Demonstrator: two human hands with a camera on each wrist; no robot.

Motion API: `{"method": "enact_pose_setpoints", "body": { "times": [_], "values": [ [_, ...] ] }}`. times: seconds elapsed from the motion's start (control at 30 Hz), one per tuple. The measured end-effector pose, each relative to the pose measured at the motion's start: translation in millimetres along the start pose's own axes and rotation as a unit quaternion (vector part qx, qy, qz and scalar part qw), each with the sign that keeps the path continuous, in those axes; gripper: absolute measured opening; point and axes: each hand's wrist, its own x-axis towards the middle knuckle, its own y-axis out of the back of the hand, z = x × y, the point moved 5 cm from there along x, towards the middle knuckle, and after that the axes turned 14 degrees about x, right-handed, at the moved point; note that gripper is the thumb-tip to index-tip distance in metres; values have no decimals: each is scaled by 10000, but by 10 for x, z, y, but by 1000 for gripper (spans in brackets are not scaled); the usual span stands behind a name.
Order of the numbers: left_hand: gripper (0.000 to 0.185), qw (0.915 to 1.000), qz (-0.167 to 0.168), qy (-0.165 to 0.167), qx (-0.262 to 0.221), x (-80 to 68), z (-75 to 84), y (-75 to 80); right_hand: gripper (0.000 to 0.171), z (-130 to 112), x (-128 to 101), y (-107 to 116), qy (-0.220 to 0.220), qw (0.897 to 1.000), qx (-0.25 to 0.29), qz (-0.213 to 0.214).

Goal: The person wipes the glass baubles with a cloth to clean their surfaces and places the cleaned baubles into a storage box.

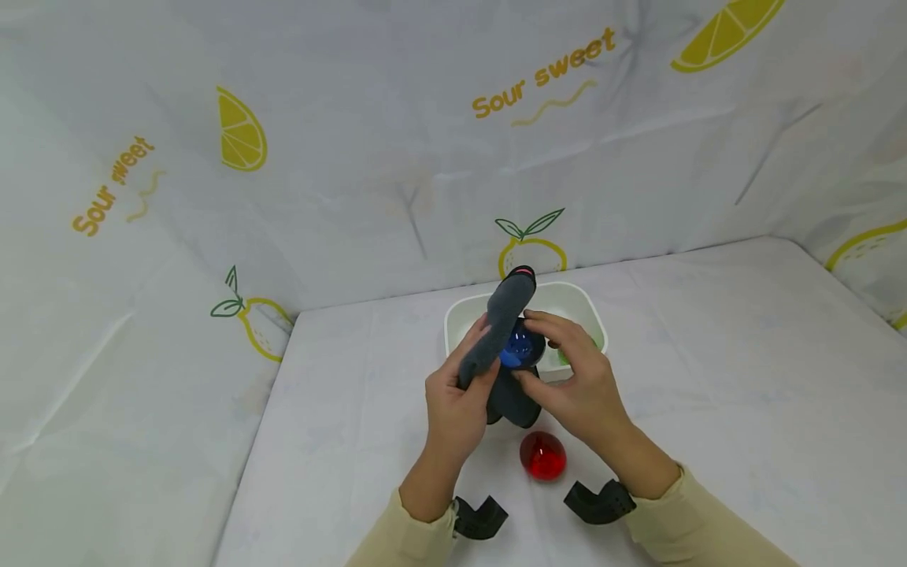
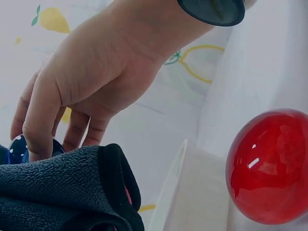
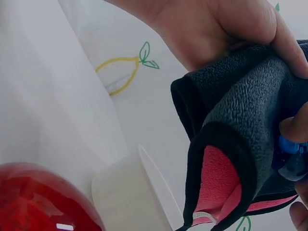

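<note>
Head view: left hand (image 1: 456,403) curls round dark-gray cloth (image 1: 497,332); partly spread right hand (image 1: 586,387) pinches blue ball (image 1: 524,346) against it, apparently for steadiness.

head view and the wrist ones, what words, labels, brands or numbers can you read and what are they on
"Sour sweet": white backdrop, top, right of centre in the head view
"Sour sweet": same backdrop, left side
No readable text: dark grey cloth, blue ball, red ball, white tub
</note>
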Motion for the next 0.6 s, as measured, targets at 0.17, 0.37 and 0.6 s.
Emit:
{"method": "enact_pose_setpoints", "body": {
  "times": [0.17, 0.37, 0.6],
  "values": [
    [41, 10000, -17, -19, -45, -15, 11, -6, 68, 34, -4, -5, -237, 9996, 9, 136],
    [41, 10000, 3, -65, 13, -23, 13, -8, 69, 54, 6, 1, -326, 9990, 148, 260],
    [41, 10000, -13, -80, 25, -22, 22, -24, 68, 94, 10, 24, -789, 9953, 420, 372]
  ]
}}
